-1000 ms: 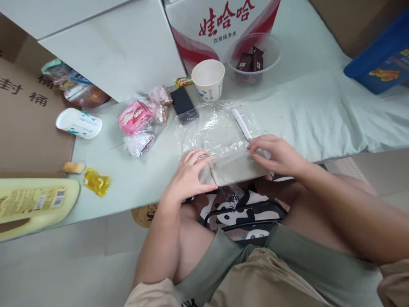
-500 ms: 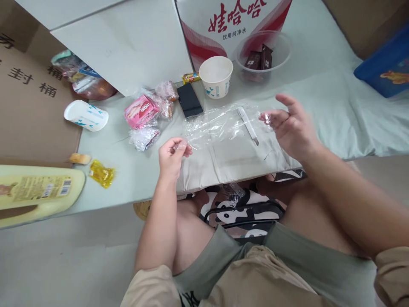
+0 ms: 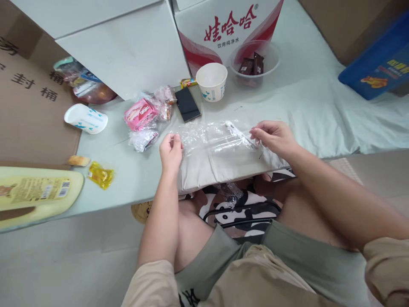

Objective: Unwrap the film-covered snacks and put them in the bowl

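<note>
A sheet of clear plastic film [image 3: 211, 135] stretches between my two hands above the table's near edge. My left hand [image 3: 171, 152] pinches its left end, fingers closed. At the other end my right hand [image 3: 275, 137] has thumb and fingertips pressed together on the film. Under the film's right part lies a white utility knife [image 3: 237, 132], partly seen through it. Behind the film are a black phone [image 3: 188, 104] and an upright white paper cup [image 3: 211, 82]. A pink snack pack [image 3: 141, 114] lies among clear-wrapped pieces left of the phone.
A clear plastic bowl [image 3: 271, 64] with brown packets stands before a white-and-red carton [image 3: 198, 47]. On the left are a tipped paper cup [image 3: 86, 118], a bread piece [image 3: 78, 160], a yellow wrapper [image 3: 101, 175] and a yellow bottle [image 3: 41, 192]. A blue container [image 3: 373, 64] stands right.
My right hand has come down and inward, its spread fingers closing on the film's right end. The film now lies lower, over the knife. My left hand stays nearly in place.
</note>
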`<action>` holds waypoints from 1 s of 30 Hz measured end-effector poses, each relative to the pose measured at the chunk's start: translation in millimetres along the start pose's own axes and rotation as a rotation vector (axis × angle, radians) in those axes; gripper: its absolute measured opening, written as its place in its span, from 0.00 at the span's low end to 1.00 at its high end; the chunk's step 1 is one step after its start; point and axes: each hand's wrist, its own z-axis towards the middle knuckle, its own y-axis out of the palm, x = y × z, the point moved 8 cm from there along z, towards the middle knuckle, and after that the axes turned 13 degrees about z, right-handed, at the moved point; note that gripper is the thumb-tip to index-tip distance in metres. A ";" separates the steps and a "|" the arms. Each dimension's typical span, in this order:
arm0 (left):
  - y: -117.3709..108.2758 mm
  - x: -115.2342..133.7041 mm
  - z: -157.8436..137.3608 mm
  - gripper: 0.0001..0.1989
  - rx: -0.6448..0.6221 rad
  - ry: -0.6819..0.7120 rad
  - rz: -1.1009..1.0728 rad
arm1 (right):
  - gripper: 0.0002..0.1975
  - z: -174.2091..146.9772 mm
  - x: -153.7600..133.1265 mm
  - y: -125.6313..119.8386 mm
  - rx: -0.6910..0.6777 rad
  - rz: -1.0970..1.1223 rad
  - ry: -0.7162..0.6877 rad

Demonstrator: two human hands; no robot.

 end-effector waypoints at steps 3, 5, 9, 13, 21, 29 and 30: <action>-1.8 -5.9 -0.3 0.11 -0.020 -0.061 0.045 | 0.10 -0.3 -2.0 5.4 -0.028 -0.015 0.016; -1.2 -6.8 -1.5 0.10 -0.038 -0.100 0.049 | 0.11 1.3 -2.2 5.3 0.004 -0.032 0.018; 1.4 -0.3 -3.3 0.08 -0.058 -0.099 -0.049 | 0.14 4.9 7.4 0.1 0.107 -0.050 0.102; 2.4 -3.6 -4.3 0.07 -0.107 -0.110 0.081 | 0.10 4.1 12.4 2.3 0.055 -0.206 0.111; 3.2 4.0 -3.1 0.19 -0.115 0.126 0.482 | 0.36 0.2 13.6 10.8 -0.053 -0.697 -0.113; 9.6 8.2 -3.7 0.16 -0.153 0.036 -0.101 | 0.31 -0.9 6.1 13.2 -0.126 -0.277 -0.033; 7.9 9.3 -4.2 0.17 -0.144 0.023 -0.160 | 0.30 -2.6 4.1 11.0 -0.113 -0.177 -0.002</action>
